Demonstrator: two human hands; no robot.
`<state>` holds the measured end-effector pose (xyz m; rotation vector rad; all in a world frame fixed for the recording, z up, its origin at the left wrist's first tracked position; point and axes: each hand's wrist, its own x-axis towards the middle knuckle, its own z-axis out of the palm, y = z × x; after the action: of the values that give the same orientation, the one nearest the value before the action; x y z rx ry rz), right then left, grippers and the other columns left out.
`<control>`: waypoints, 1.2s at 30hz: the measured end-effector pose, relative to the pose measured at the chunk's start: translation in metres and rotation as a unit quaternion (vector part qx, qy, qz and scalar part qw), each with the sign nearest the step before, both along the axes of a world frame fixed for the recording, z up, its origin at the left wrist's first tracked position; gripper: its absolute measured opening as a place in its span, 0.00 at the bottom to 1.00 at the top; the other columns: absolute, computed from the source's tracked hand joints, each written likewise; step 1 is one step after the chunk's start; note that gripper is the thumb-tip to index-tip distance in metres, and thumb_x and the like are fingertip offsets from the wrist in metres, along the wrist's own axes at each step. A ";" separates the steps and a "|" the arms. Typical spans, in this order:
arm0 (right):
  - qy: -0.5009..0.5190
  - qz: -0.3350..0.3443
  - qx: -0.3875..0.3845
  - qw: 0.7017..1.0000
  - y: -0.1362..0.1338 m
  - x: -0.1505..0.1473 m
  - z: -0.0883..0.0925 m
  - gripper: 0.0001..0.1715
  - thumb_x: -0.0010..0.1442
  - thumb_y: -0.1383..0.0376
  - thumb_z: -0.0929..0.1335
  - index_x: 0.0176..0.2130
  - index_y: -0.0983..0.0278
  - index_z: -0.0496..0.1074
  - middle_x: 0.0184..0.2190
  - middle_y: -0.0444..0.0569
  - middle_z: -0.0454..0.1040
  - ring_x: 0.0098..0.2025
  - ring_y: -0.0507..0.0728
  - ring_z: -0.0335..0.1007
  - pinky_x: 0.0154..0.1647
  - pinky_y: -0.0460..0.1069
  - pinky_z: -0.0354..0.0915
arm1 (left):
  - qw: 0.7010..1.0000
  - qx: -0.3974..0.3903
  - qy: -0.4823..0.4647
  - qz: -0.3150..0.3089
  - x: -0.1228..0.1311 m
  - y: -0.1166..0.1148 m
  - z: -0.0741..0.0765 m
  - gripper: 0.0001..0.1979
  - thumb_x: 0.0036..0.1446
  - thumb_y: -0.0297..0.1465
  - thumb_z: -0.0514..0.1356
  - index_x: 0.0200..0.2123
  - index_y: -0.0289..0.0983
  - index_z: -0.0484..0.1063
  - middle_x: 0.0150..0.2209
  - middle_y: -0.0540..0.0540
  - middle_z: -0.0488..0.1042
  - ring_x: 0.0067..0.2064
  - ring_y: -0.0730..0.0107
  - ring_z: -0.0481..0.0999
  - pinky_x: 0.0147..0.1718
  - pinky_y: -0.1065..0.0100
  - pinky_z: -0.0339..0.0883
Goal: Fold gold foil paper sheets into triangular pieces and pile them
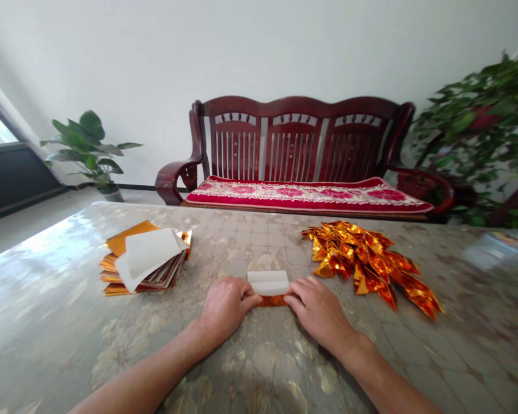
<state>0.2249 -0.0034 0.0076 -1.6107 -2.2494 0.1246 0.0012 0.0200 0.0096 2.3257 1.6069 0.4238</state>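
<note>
A small sheet of foil paper point(269, 286), white side up with a gold edge folded at the front, lies on the table between my hands. My left hand point(225, 307) presses its left end with curled fingers. My right hand point(318, 310) holds down its right end, fingers bent onto the fold. To the left lies a stack of flat gold sheets point(144, 259) with white backs showing on top. On the right is a heap of folded gold paper pieces point(371, 263).
The table point(259, 368) has a glossy marbled floral top. Behind it stands a dark wooden bench point(300, 155) with a red cushion. A potted plant point(88, 149) is at the left wall, a larger leafy plant point(483, 132) at the right.
</note>
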 end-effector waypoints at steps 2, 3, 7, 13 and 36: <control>-0.003 0.001 0.002 1.000 0.000 0.001 -0.001 0.06 0.63 0.64 0.68 0.33 0.60 0.72 0.33 0.43 0.75 0.40 0.57 0.66 0.39 0.50 0.56 | 1.000 0.008 0.009 0.000 0.000 0.000 0.001 0.13 0.59 0.40 0.62 0.25 0.40 0.74 0.28 0.51 0.77 0.34 0.67 0.74 0.31 0.69 0.53; -0.005 0.003 0.002 1.000 0.000 0.001 -0.001 0.06 0.64 0.65 0.68 0.33 0.60 0.72 0.33 0.43 0.75 0.40 0.57 0.66 0.39 0.50 0.56 | 1.000 0.010 0.012 0.001 0.001 0.000 0.001 0.13 0.59 0.40 0.62 0.25 0.40 0.74 0.28 0.51 0.76 0.34 0.67 0.73 0.31 0.69 0.53; -0.005 0.008 0.005 1.000 0.001 0.000 -0.002 0.05 0.64 0.65 0.68 0.34 0.60 0.71 0.34 0.44 0.75 0.39 0.57 0.66 0.38 0.50 0.56 | 0.999 0.019 0.027 0.001 0.001 0.000 0.002 0.14 0.59 0.41 0.61 0.25 0.40 0.73 0.27 0.50 0.76 0.33 0.66 0.73 0.30 0.69 0.51; 0.002 0.000 0.001 1.000 0.003 -0.001 -0.001 0.03 0.63 0.66 0.68 0.35 0.60 0.70 0.33 0.44 0.74 0.39 0.57 0.65 0.37 0.49 0.56 | 0.999 0.019 0.049 -0.003 0.004 -0.002 0.007 0.13 0.59 0.40 0.61 0.26 0.40 0.73 0.28 0.49 0.75 0.34 0.66 0.74 0.31 0.68 0.53; 0.033 -0.009 -0.008 0.999 0.010 0.003 -0.004 0.06 0.64 0.62 0.67 0.37 0.59 0.74 0.34 0.44 0.76 0.40 0.56 0.68 0.41 0.48 0.57 | 0.999 0.016 0.030 -0.018 0.004 -0.005 0.004 0.08 0.62 0.36 0.59 0.32 0.39 0.69 0.35 0.49 0.71 0.38 0.66 0.72 0.35 0.68 0.59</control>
<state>0.2276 0.0066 0.0032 -1.6112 -2.1882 0.1889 0.0047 0.0145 0.0137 2.4095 1.5939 0.3776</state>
